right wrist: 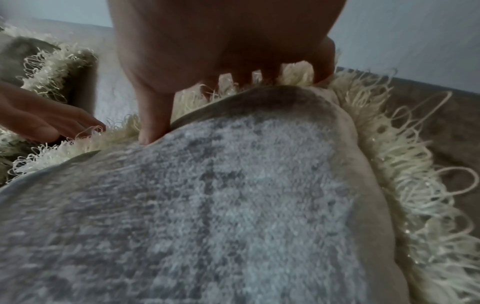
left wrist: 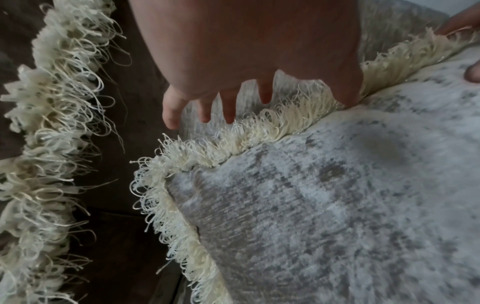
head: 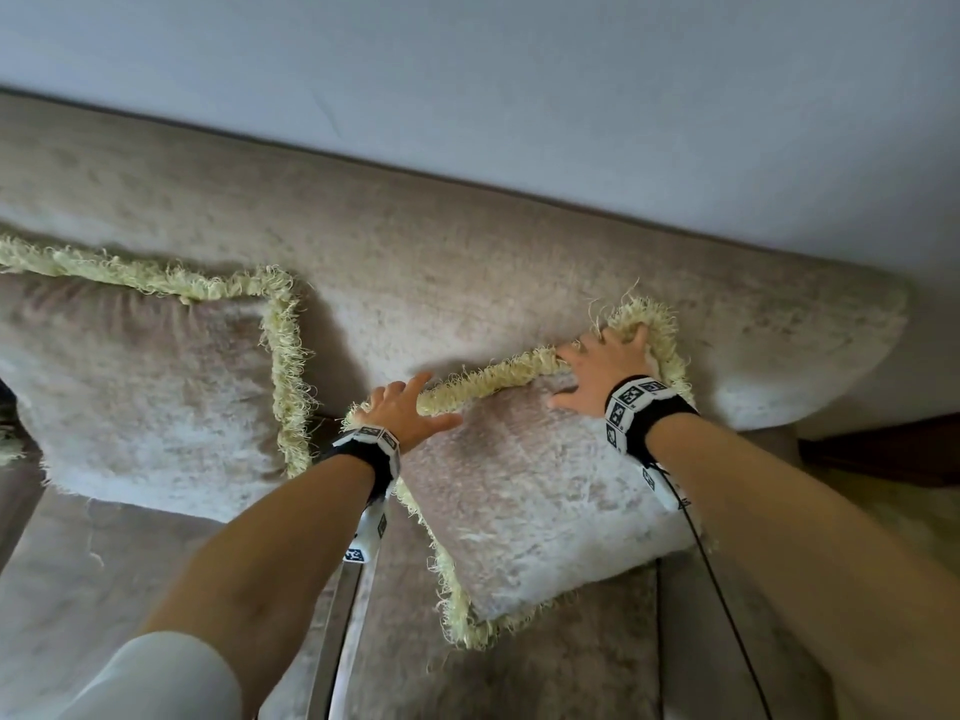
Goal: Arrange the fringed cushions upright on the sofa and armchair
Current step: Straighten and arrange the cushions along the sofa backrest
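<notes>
Against the sofa's (head: 467,262) backrest, toward its right end, a fringed cushion (head: 535,491) leaned tilted, its lower corner down on the seat near the front edge. Both hands were on its top edge. The left hand (head: 402,410) sat at the upper left corner, fingers (left wrist: 228,109) spread and fairly straight behind the fringe (left wrist: 259,127), thumb lying on the cushion's front face; it looked more like resting than grasping. The right hand (head: 602,371) was at the upper right corner, its fingers (right wrist: 323,61) curled over the fringe there and the thumb pressed into the front face, so it was gripping that corner. A second cushion (head: 150,387) stood upright against the backrest further toward the sofa's left end, close beside the first without clearly touching it. Behind the backrest rose a pale wall (head: 519,70).
</notes>
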Motion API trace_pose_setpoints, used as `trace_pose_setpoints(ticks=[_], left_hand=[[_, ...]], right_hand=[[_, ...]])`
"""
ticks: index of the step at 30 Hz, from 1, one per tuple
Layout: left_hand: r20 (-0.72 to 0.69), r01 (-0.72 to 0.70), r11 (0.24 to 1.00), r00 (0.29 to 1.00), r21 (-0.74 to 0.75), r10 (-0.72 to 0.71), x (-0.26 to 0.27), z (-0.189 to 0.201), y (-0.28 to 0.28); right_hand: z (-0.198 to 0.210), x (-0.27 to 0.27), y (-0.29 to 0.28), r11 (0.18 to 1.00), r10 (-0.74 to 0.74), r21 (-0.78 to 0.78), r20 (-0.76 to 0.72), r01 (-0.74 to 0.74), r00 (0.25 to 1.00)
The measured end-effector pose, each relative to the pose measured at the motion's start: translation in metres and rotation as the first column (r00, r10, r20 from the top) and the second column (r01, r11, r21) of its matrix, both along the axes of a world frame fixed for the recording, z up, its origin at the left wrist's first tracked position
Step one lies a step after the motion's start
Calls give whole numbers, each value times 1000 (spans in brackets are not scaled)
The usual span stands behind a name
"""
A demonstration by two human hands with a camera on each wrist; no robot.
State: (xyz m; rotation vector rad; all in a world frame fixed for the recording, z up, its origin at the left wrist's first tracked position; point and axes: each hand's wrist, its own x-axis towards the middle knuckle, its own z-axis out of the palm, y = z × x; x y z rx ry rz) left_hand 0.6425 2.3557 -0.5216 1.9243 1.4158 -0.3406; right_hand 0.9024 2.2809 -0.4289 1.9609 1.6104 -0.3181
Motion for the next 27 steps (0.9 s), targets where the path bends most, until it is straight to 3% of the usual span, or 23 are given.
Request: trace_pose_setpoints(ticks=[5, 10, 15, 21, 27], left_hand=[[19, 6, 999, 1000, -38, -6, 11, -7, -7], [-63, 61, 990, 996, -124, -69, 9, -13, -20], [-111, 147, 989, 983, -23, -149, 14, -10, -45], [-131, 80, 997, 988, 7, -78, 15, -9, -73], [-195, 215, 976, 959, 43, -203, 19, 7, -90]], right_hand=[[1, -1, -13, 998, -23, -52, -17, 23, 1000], [-2, 2, -43, 996, -60, -69, 4, 60, 998], [-4, 11, -77, 992, -67, -100, 47, 71, 997], [-8, 0, -93, 992, -71, -103, 21, 73, 997], [-8, 2, -109, 988, -90, -124, -6, 88, 996]])
